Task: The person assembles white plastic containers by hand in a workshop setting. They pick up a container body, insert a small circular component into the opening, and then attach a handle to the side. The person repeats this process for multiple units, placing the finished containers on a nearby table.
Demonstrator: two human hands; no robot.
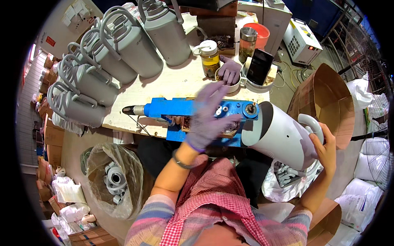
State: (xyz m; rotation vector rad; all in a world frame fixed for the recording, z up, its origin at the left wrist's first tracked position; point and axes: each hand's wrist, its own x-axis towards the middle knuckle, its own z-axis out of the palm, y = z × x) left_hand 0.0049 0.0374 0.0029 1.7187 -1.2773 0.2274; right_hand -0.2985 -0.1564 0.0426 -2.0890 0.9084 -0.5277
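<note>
My left hand [207, 117], in a thin purple-grey glove and blurred by motion, passes over a blue bench-mounted machine [170, 108]. Its fingers are stretched out and its thumb is spread; nothing shows in it. My bare right hand [326, 149] grips a grey plastic jug shell [283, 137] by its curved handle [312, 125]. The shell lies tilted on its side, its wide open end against the right end of the machine, by a round metal fitting [250, 109]. Small white parts [221, 110] sit on the machine beside my left hand.
Several grey jugs with handles [137, 49] stand at the table's left. Behind the machine are an empty purple glove [230, 70], a yellow-banded jar [210, 61], a glass jar [247, 45] and a phone [259, 67]. Bags of grey parts [115, 180] [283, 174] flank me; a cardboard box [328, 106] stands right.
</note>
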